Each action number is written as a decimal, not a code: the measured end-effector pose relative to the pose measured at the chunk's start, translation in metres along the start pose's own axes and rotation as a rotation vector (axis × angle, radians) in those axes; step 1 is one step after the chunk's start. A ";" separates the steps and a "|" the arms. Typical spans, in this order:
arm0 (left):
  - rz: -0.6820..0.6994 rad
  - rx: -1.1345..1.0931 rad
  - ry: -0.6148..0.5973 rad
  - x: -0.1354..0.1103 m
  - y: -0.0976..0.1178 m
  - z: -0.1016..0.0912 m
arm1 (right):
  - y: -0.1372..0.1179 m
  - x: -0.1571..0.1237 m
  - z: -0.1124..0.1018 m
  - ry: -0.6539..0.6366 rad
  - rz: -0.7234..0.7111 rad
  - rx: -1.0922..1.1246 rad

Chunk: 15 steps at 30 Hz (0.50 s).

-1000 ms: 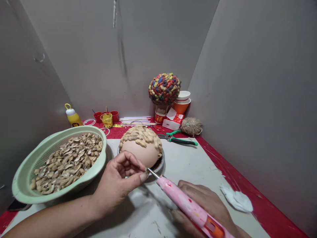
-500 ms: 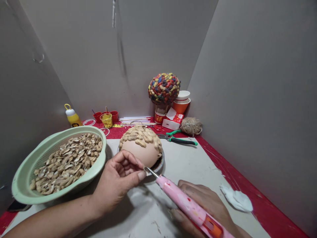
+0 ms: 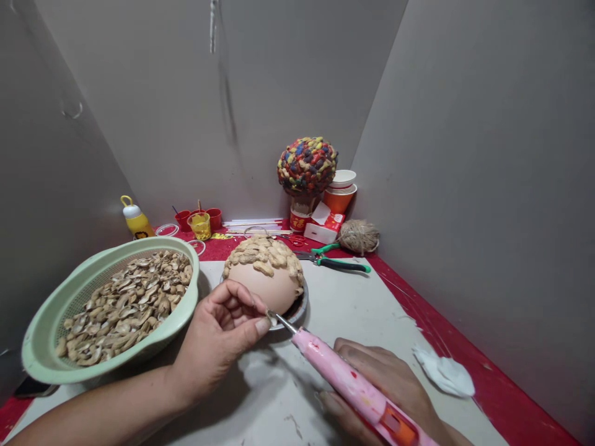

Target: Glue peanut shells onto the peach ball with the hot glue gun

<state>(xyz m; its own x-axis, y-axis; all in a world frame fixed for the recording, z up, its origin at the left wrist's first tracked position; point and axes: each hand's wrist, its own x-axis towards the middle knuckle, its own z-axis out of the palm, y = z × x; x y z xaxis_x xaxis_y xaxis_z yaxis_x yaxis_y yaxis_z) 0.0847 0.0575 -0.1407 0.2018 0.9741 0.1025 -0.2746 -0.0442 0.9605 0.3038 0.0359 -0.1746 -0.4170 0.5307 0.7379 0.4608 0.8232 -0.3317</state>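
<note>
Between thumb and forefinger, my left hand (image 3: 227,325) pinches a small peanut shell (image 3: 272,317), mostly hidden by the fingertips. My right hand (image 3: 376,378) is wrapped round a pink glue gun (image 3: 341,378), whose metal nozzle points at the shell and meets it or nearly does. Just behind my fingers a smooth beige ball (image 3: 260,285) rests in a round grey dish (image 3: 302,310). Peanut shells (image 3: 260,251) cover its top and far side; the near side is bare. To the left, a green colander (image 3: 193,297) holds many loose shell halves (image 3: 134,303).
At the back stand a colourful shell-covered ball (image 3: 307,166) on a cup, stacked paper cups (image 3: 341,195), twine (image 3: 359,236), pliers (image 3: 341,265), paint cups (image 3: 201,226) and a yellow bottle (image 3: 137,220). A crumpled tissue (image 3: 445,371) lies at right. Grey walls enclose the table.
Both hands stay almost in place. My left fingertips have shifted very slightly left with the shell, and the nozzle remains at it.
</note>
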 end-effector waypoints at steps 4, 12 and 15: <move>0.008 0.001 0.004 0.000 0.000 0.000 | 0.000 -0.002 0.003 0.003 -0.006 0.016; 0.018 -0.008 0.007 0.001 -0.001 0.000 | -0.001 0.002 -0.001 -0.016 0.010 -0.015; 0.018 -0.015 0.014 0.001 0.000 0.000 | -0.004 0.004 -0.002 -0.021 0.022 -0.034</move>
<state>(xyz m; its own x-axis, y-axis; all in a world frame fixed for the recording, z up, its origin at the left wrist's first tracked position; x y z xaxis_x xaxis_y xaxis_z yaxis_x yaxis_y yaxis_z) 0.0846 0.0581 -0.1406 0.1837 0.9760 0.1166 -0.2925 -0.0590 0.9545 0.3023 0.0346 -0.1691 -0.4223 0.5530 0.7183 0.4961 0.8042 -0.3274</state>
